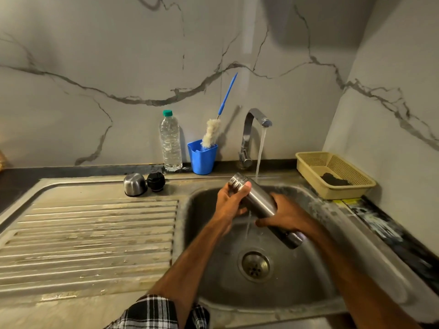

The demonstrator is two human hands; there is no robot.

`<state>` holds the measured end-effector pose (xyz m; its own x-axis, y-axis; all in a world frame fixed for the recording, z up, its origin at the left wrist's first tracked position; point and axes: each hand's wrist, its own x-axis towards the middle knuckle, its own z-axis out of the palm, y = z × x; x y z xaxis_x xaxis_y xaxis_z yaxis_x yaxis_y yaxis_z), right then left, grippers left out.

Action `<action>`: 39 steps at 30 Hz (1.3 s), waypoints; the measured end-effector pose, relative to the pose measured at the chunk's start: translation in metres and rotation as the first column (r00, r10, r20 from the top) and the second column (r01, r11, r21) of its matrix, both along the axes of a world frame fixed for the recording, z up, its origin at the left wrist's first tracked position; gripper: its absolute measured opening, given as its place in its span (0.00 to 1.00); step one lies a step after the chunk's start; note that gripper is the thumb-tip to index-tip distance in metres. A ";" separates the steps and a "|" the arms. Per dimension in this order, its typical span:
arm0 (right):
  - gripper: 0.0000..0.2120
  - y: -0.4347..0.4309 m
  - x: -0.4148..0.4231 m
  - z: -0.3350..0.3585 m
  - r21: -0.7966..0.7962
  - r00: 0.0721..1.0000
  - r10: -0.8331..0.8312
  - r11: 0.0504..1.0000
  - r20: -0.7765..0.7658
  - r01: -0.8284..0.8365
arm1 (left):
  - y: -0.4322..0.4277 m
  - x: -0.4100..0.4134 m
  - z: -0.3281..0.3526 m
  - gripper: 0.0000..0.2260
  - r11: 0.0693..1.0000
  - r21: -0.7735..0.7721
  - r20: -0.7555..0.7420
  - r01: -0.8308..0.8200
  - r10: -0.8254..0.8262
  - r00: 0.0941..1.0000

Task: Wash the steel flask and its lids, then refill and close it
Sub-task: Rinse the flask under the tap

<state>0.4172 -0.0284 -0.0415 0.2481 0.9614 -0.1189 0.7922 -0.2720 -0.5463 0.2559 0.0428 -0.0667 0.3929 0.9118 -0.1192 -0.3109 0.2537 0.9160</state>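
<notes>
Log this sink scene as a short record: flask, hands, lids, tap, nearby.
flask: cylindrical steel flask, uncapped, tilted over the sink basin
left hand: grips its mouth end
right hand: grips its body
lids: domed steel cap and black plastic stopper, on the drainboard
tap: chrome tap running onto the flask
nearby: blue plastic cup holding a bottle brush

We hold the long cylindrical steel flask (259, 200) tilted over the stainless steel sink basin (308, 269), neck uppermost. Our left grip (231, 201) wraps the neck end and our right grip (287, 216) the lower body. Water from the curved chrome tap (255, 117) lands near the neck. The domed steel cup lid (134, 184) and round black stopper (156, 182) stand side by side on the ribbed drainboard (95, 222).
</notes>
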 end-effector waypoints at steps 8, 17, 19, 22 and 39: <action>0.47 0.004 0.007 -0.007 0.080 0.981 -0.059 0.996 0.186 0.045 | -0.001 0.023 -0.005 0.21 0.997 -0.031 -0.053 -0.071 0.070 0.996; 0.44 -0.007 0.025 0.006 0.059 0.989 0.005 0.998 0.146 -0.014 | 0.005 0.072 0.022 0.32 0.939 -0.322 -0.014 -0.121 0.124 0.992; 0.44 -0.011 0.020 0.000 0.066 0.999 -0.052 0.996 0.003 0.052 | 0.007 0.072 0.020 0.35 0.943 -0.305 -0.039 -0.133 0.127 0.991; 0.44 -0.013 0.019 -0.001 0.023 0.981 -0.099 0.994 -0.166 0.104 | 0.009 0.071 0.018 0.37 0.959 -0.257 -0.034 -0.123 0.119 0.992; 0.41 -0.007 0.004 -0.014 0.113 0.980 -0.196 0.974 -0.027 0.198 | 0.016 0.069 0.015 0.35 0.936 -0.305 -0.118 -0.176 0.146 0.982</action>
